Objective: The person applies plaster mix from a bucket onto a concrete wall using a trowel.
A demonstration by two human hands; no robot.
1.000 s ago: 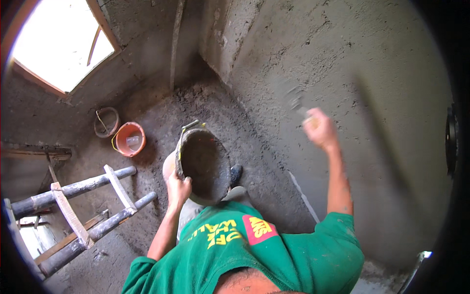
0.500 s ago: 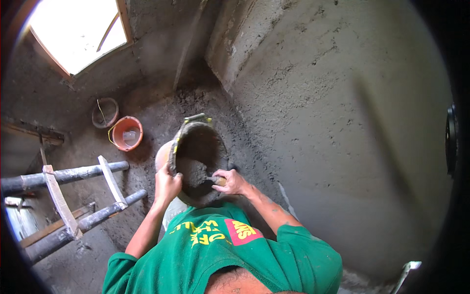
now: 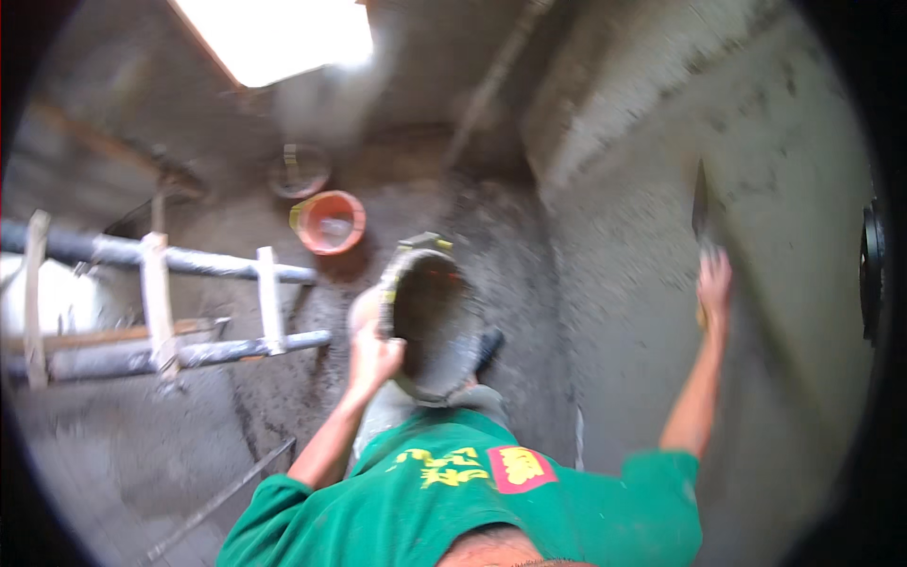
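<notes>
My left hand [image 3: 373, 361] grips the near left rim of a mortar-caked bucket [image 3: 436, 326], which is tilted in front of my legs with its mouth toward me. Grey mortar coats its inside; blur hides how much lies in it. Out to the right, my right hand [image 3: 713, 283] is closed round the handle of a trowel [image 3: 700, 200]. The pointed blade is against or very close to the grey plastered wall [image 3: 642, 312]; contact cannot be made out.
An orange bucket [image 3: 331, 225] stands on the floor ahead, with a dark round container [image 3: 299, 172] behind it. To the left lies a ladder [image 3: 156, 302] with dark poles and pale wooden rungs. A bright window opening [image 3: 283, 38] is at the top.
My right hand has swung from inside the bucket out to the wall with the trowel. My left hand keeps hold of the bucket, while the whole view has shifted.
</notes>
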